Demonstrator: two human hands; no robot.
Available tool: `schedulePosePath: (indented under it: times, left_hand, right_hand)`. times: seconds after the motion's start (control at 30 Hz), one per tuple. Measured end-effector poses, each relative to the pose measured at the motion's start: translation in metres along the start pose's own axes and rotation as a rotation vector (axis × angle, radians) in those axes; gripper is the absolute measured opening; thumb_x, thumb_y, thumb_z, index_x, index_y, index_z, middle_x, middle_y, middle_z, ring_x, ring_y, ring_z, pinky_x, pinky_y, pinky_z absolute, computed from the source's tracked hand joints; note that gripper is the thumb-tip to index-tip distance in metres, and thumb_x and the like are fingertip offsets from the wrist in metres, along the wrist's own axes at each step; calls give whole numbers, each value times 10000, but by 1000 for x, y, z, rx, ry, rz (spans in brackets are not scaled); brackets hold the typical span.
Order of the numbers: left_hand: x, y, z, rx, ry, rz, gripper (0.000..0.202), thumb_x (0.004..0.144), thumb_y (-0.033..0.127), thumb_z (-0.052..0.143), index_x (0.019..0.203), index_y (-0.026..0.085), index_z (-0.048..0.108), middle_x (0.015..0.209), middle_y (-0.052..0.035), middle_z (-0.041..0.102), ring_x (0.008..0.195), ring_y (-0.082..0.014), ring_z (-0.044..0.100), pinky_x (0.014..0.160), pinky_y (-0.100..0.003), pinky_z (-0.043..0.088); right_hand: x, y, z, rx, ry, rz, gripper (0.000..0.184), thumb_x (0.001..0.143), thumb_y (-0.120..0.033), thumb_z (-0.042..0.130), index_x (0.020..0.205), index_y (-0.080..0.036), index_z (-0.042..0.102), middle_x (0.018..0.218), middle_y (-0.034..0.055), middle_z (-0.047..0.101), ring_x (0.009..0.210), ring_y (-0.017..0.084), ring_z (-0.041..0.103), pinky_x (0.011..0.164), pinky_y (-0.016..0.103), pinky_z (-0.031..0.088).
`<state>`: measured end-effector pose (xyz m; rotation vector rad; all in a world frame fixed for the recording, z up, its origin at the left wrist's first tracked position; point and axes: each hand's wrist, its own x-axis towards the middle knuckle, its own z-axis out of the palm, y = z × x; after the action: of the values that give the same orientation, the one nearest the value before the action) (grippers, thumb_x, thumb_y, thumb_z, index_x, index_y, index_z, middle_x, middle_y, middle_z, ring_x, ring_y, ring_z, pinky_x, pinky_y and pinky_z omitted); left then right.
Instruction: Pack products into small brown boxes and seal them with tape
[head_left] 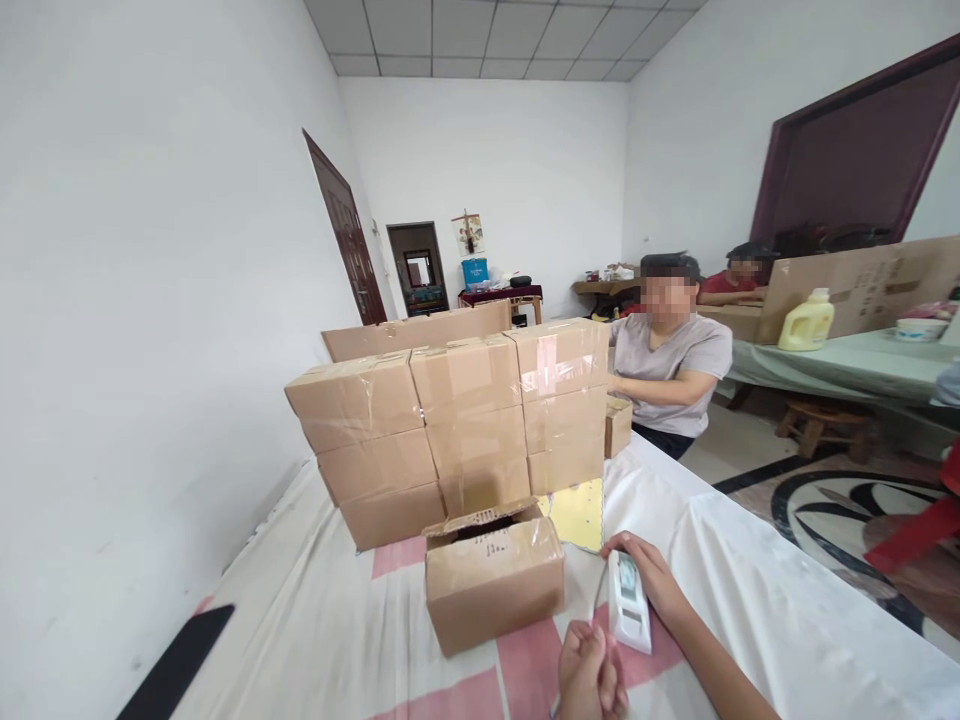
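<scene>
Taking the open box as clock centre: a black thing (pixel 180 665) is lying between 8 and 9, can't tell what it is. The stack of taped boxes (pixel 457 430) is standing from about 10 to 1, looking closed up, so I'm calling those done. The open box (pixel 495 580) is sitting on the table (pixel 300 610) flap up, contents hidden, so it's looking unfinished to me. A yellow sheet (pixel 577 512) is peeking out around 1 to 2. My left hand (pixel 589 670) is resting near 4, fingers curled in; can't tell if it's pinching anything. A small box (pixel 619 425) is sitting at 1. The white device (pixel 630 605) is at 3, looking mid-job, and my right hand (pixel 649 565) is gripping its upper end, fingers half closed around it. A co-worker (pixel 679 350) is sitting at 1, further out.
</scene>
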<state>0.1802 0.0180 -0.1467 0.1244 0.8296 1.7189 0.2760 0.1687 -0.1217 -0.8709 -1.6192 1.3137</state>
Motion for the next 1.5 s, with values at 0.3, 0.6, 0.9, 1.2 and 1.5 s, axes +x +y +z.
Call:
schedulePosePath:
  times: [0.3, 0.6, 0.9, 1.2, 1.5]
  left_hand:
    - [6, -7, -2, -27, 19, 17, 739, 430, 721, 899, 719, 216, 443, 511, 47, 568, 315, 22, 193, 334, -141, 218]
    - [2, -1, 5, -3, 57, 74, 765, 419, 798, 845, 687, 211, 435, 510, 58, 559, 277, 26, 215, 319, -144, 211]
    - [-19, -1, 6, 340, 113, 310, 760, 666, 683, 795, 1207, 228, 513, 786, -44, 735, 373, -89, 502, 381, -211, 370]
    - [-39, 29, -10, 853, -46, 764, 418, 989, 466, 437, 1241, 184, 614, 961, -133, 790, 831, -234, 760, 737, -332, 605]
    - [-59, 80, -11, 957, 59, 748, 403, 977, 452, 483, 1226, 162, 610, 1027, -136, 789, 882, -237, 761, 712, -331, 590]
  right_hand:
    - [0, -1, 0, -68, -11, -19, 506, 960, -609, 461, 865, -193, 733, 855, 63, 699, 756, 235, 578, 696, 332, 433]
    - [-2, -8, -2, -189, 24, -95, 367, 962, -540, 520, 960, -222, 702, 1048, 97, 720, 1004, 317, 633, 905, 407, 453]
    - [-62, -83, 18, -450, -167, -374, 222, 983, -379, 513, 975, -239, 684, 958, 124, 691, 914, 288, 621, 844, 425, 483]
    - [-100, -124, 45, -650, -333, -358, 150, 969, -294, 513, 951, -215, 640, 838, 45, 658, 789, 203, 606, 719, 333, 459]
    - [-95, -146, 64, -817, -348, -518, 228, 1026, -216, 417, 909, -191, 611, 866, 58, 648, 804, 190, 592, 703, 324, 463]
